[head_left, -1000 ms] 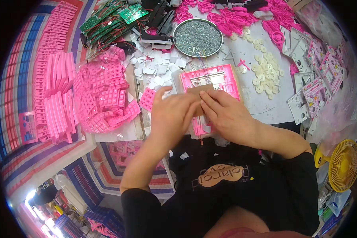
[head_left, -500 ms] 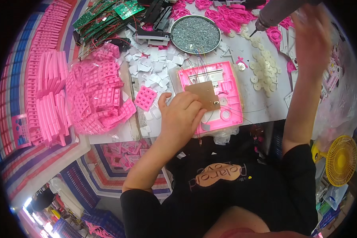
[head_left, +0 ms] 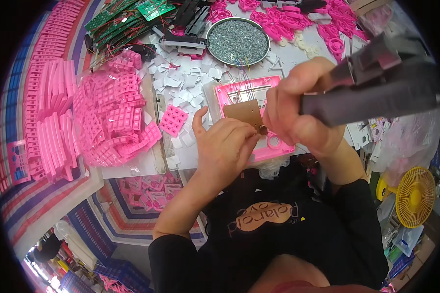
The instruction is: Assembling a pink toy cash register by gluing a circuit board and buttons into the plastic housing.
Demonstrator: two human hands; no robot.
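A pink plastic housing (head_left: 266,153) lies on the worktable in front of me, with a brown circuit board (head_left: 243,111) over its middle. Thin wires run from the board's far side. My left hand (head_left: 223,145) is closed at the board's near edge, thumb and forefinger pinched together there, the little finger sticking out. Wrapped around a dark electric screwdriver (head_left: 371,93), blurred and close to the camera, my right hand (head_left: 305,110) is over the housing's right side. The screwdriver's tip is hidden behind the fingers.
A round dish of small screws (head_left: 238,41) stands beyond the housing. White pieces (head_left: 181,80), bagged pink keypads (head_left: 115,107) and one loose keypad (head_left: 173,120) lie left. Green circuit boards (head_left: 117,24) are piled far left, pink parts (head_left: 283,22) at the back. A yellow fan (head_left: 415,197) stands right.
My right hand has come down and left from the upper right, bringing the electric screwdriver over the housing. My left hand stays at the board, its thumb and forefinger now closer together.
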